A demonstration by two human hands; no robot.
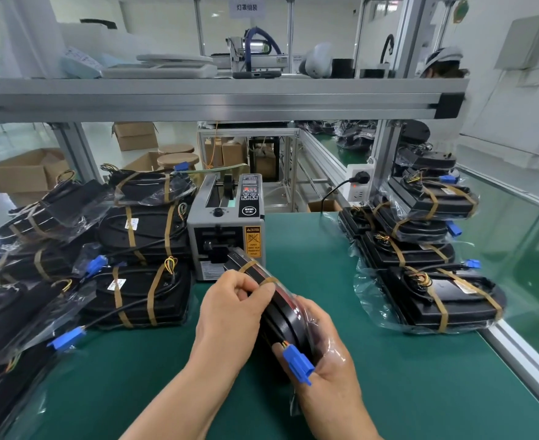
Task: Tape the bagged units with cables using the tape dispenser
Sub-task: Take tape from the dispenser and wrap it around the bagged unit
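Fingers (251,282) of the left hand (230,309) are curled tight over the upper edge of a bagged unit (282,315), pressing just beside a band of brown tape (269,280) that crosses that edge. Lower down, the right hand (333,360) cups the near end of the same unit from beneath, its fingers wrapped up round the far side through the clear bag — so both hands grip it at once. The unit is black, held on edge and tilted above the green mat (373,392). Its far end points at the front of the tape dispenser (227,223); whether it touches the outlet I cannot tell. A second brown band circles that far end. A blue connector (298,365) on thin coloured wires sticks out at the near end, lying against the right palm.

The dispenser is grey, with a yellow caution label on its front, and stands at the back of the mat between two heaps. To the left lies a pile of taped units (141,236), each in its bag with brown bands and a cable ending in a blue plug. To the right, along the mat's edge, sits a stack of more bagged units (436,296) — also banded. Behind and to the right of the dispenser, a white socket block (358,185) holds a black plug.
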